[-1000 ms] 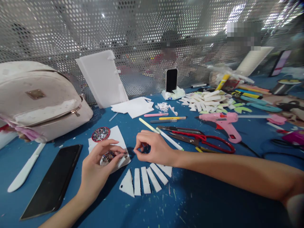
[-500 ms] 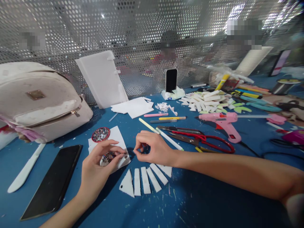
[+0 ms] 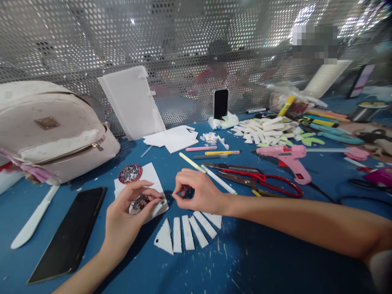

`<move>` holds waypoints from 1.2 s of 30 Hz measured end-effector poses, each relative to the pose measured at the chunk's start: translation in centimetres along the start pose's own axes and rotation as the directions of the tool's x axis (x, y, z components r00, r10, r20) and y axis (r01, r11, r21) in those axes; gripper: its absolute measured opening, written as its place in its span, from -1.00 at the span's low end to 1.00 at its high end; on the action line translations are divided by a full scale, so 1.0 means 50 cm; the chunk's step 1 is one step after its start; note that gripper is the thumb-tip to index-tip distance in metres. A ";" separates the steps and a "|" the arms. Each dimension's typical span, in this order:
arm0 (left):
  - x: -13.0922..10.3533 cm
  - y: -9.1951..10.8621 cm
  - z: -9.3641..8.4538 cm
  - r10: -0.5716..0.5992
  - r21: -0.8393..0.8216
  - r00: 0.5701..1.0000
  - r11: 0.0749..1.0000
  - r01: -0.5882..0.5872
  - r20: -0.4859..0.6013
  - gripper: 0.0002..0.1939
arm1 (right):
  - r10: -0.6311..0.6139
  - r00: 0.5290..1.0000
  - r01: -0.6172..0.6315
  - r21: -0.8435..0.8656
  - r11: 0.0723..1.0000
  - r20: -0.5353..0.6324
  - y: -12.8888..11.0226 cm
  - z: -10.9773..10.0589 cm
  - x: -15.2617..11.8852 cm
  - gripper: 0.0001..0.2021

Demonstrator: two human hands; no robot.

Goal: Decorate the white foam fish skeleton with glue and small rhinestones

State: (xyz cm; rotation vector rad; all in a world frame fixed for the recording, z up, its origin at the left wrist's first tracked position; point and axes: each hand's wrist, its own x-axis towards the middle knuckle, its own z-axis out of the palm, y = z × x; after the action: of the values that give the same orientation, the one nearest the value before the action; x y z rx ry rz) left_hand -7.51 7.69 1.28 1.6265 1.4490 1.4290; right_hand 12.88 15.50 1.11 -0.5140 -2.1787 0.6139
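My left hand (image 3: 130,216) is pinched over a white sheet (image 3: 156,179), with a tiny dark item between thumb and fingertip, too small to name. Beneath its fingers lies a pile of glittery beads (image 3: 139,203). A round red-rimmed lid of similar beads (image 3: 130,173) rests on the sheet's upper part. Just right of the sheet, my right hand (image 3: 199,192) holds thumb and index finger together; anything between them is too small to see. Below the hands, several white foam strips (image 3: 188,232) fan out beside a triangular white piece (image 3: 164,237) with a black dot.
On the left are a pale backpack (image 3: 55,130), a white knife (image 3: 35,220) and a black phone (image 3: 67,237). Pens (image 3: 222,152), red-handled scissors (image 3: 260,177), a pink glue gun (image 3: 288,155) and heaped foam pieces (image 3: 269,130) lie right. A perforated metal panel (image 3: 183,49) stands behind.
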 end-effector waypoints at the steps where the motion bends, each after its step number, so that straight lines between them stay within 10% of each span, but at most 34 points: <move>1: 0.000 -0.001 0.000 -0.001 -0.011 1.000 1.000 0.001 0.004 -0.75 | 0.001 1.000 -0.001 0.001 1.000 -0.003 0.000 0.000 0.000 -0.84; 36: 0.000 -0.002 -0.002 0.016 0.027 1.000 0.999 -0.016 0.005 -0.72 | -0.027 1.000 0.027 -0.030 0.999 0.001 0.001 0.001 -0.001 -0.83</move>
State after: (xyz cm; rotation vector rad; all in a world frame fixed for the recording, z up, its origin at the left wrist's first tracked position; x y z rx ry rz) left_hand -7.62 7.71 1.22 1.6608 1.4617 1.4194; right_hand 12.86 15.52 1.02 -0.4998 -2.1955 0.5674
